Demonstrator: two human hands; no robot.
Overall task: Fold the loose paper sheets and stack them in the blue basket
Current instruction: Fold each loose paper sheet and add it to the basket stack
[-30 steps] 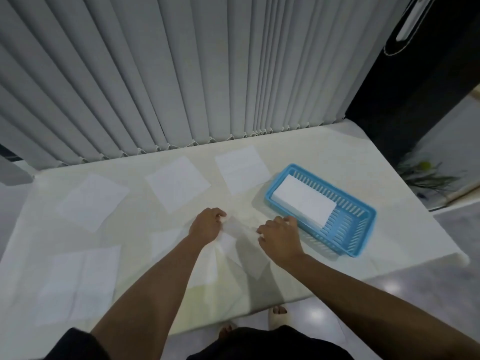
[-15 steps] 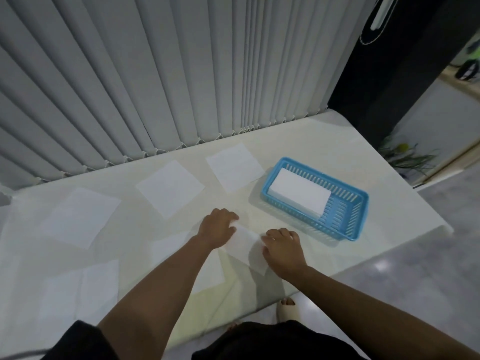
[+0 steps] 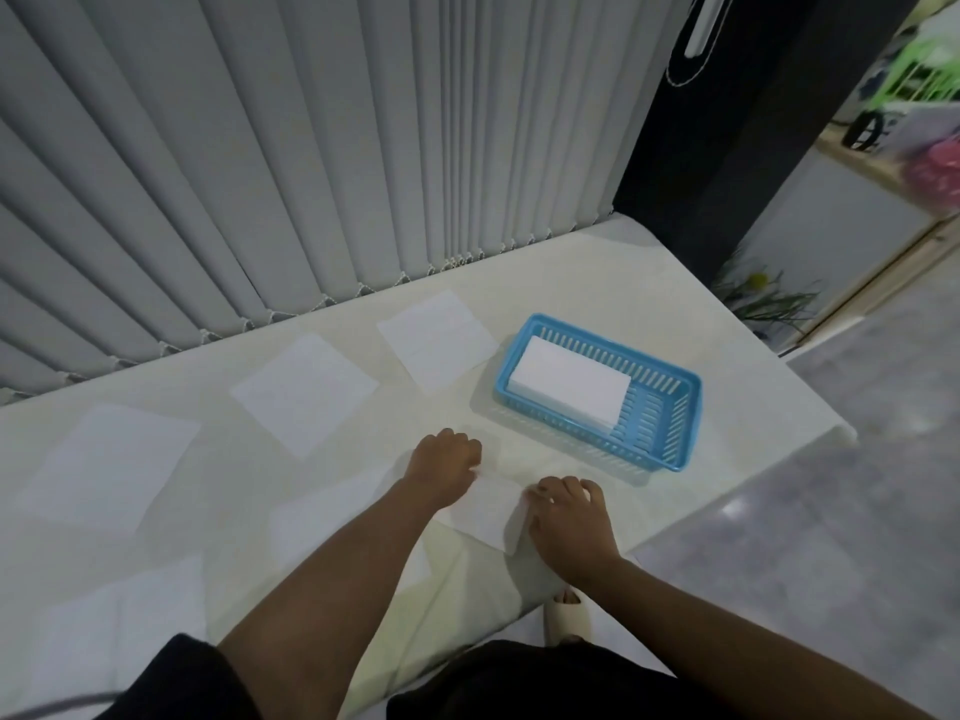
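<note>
blue basket (image 3: 680, 402), white paper sheets (image 3: 304, 392), cream table (image 3: 649, 283)

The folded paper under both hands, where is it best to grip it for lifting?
Probably at the near right corner of the folded paper, beside the right hand. It lies flat, so slide fingers under that edge from the table's front side.

Cream table (image 3: 737, 407): loose sheets (image 3: 304, 392), blue basket (image 3: 670, 454).

Folded stack (image 3: 569, 389) in basket (image 3: 670, 439), sheets (image 3: 304, 392) left.
</note>
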